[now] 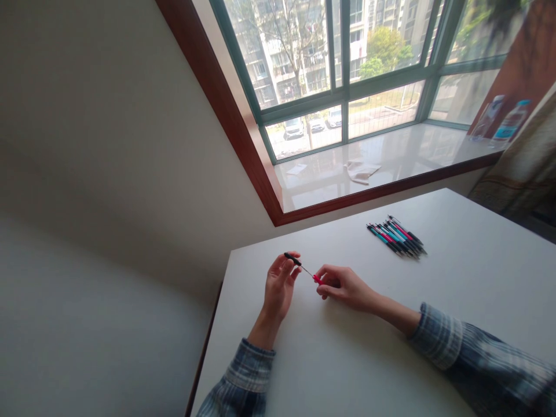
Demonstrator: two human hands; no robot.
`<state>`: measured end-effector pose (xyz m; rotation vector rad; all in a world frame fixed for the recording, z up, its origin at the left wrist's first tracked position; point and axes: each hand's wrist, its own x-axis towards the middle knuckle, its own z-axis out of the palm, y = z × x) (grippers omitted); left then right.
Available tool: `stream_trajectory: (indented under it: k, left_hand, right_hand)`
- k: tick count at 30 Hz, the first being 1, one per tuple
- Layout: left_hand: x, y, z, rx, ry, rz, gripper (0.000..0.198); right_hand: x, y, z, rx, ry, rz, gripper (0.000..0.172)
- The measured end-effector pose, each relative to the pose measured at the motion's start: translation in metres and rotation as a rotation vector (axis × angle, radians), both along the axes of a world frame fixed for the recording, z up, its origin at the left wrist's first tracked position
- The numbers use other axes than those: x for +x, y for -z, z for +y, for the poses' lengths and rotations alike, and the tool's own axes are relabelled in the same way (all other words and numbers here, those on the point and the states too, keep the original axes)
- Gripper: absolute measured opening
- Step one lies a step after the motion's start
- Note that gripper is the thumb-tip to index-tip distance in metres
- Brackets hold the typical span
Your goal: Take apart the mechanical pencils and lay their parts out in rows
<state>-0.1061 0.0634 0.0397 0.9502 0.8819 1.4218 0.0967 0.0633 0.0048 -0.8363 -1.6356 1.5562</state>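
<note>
Above the near left part of a white table (456, 301), my left hand (279, 285) pinches a black pen tip piece (292, 258) between thumb and fingers. My right hand (343, 285) is closed around a red pen barrel (317, 279). A thin refill (307, 270) runs between the black piece and the red barrel, so the two parts are slightly apart. Both sleeves are blue plaid.
A bunch of several pens (397, 236), teal, red and black, lies at the far side of the table. Beyond is a glossy window sill (391, 156) with a cloth (361, 171) and two bottles (499, 119) at the right.
</note>
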Motion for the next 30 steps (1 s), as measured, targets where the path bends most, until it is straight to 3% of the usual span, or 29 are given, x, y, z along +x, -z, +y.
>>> stream_trajectory:
  k: [4, 8, 11, 15, 20, 23, 30]
  left_hand:
    - [-0.004, -0.003, 0.001, -0.012, -0.014, -0.068, 0.021]
    - [-0.009, -0.007, 0.006, -0.025, -0.129, -0.006, 0.025]
    - [-0.019, -0.007, 0.010, -0.011, -0.276, 0.214, 0.032]
    - [-0.038, -0.004, 0.015, 0.039, -0.383, 0.694, 0.042]
    - [-0.050, 0.006, 0.017, 0.017, -0.363, 1.088, 0.018]
    - [-0.045, 0.014, 0.016, 0.013, -0.308, 1.227, 0.015]
    - [-0.033, 0.021, 0.014, 0.066, -0.316, 1.284, 0.030]
  right_hand:
    - [0.000, 0.001, 0.000, -0.003, -0.008, 0.013, 0.025]
    - [0.000, 0.002, 0.001, -0.017, -0.014, 0.041, 0.031]
    - [0.001, 0.002, 0.002, -0.043, -0.014, 0.054, 0.036]
    - [0.002, -0.002, 0.002, -0.078, -0.015, 0.045, 0.039]
    - [0.002, -0.005, 0.001, -0.081, -0.008, 0.047, 0.036]
    - [0.002, -0.005, 0.001, -0.078, -0.004, 0.037, 0.037]
    - [0.003, -0.003, 0.002, -0.074, -0.019, 0.046, 0.037]
